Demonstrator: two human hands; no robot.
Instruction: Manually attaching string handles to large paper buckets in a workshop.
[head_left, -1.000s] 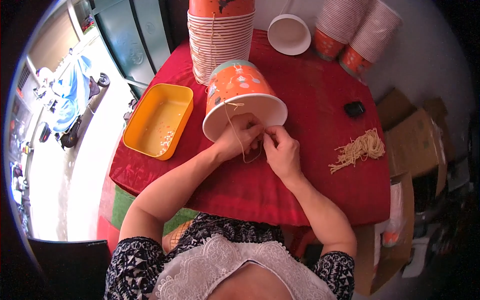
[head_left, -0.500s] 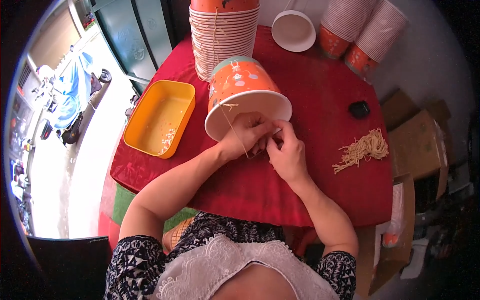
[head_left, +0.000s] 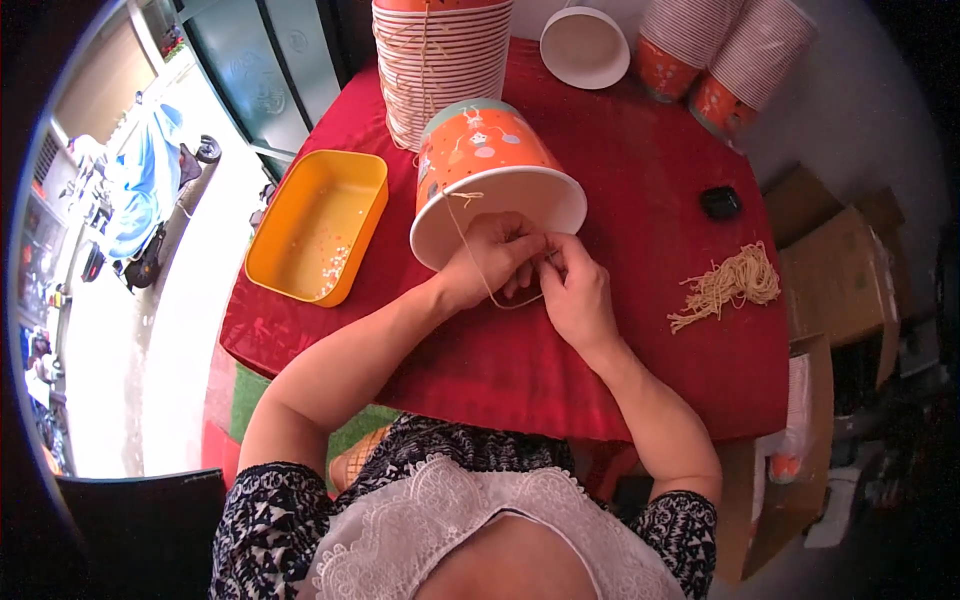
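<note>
Past the left side of the tabletop [head_left: 660,370], which wears a red cloth, a scooter under a blue cover [head_left: 145,185] stands outside in the bright light, beside glass doors [head_left: 245,85]. Along the tabletop's left edge lies a yellow tray [head_left: 305,220], with small pale and reddish bits [head_left: 335,270] gathered toward its near end. At the far edge rises a tall stack [head_left: 445,75] of rimmed tubs, strings hanging down its side. Just in front of it, left of the tabletop's centre, an orange tub [head_left: 490,145] lies on its side, mouth toward the person. A string [head_left: 467,196] is knotted at its rim and hangs in a loop to the hands. The left hand [head_left: 495,255], before the mouth, pinches the string between thumb and fingers; the right hand [head_left: 580,290] meets it, thumb and forefinger pinching the string too, though its end is hidden. Near the far edge sits a white bowl [head_left: 585,48]; two more stacks [head_left: 690,40] lean by the far right corner. Near the right edge lie a black case [head_left: 720,203] and, nearer, a bundle of strings [head_left: 735,280]. Cartons [head_left: 835,285] stand beyond.
</note>
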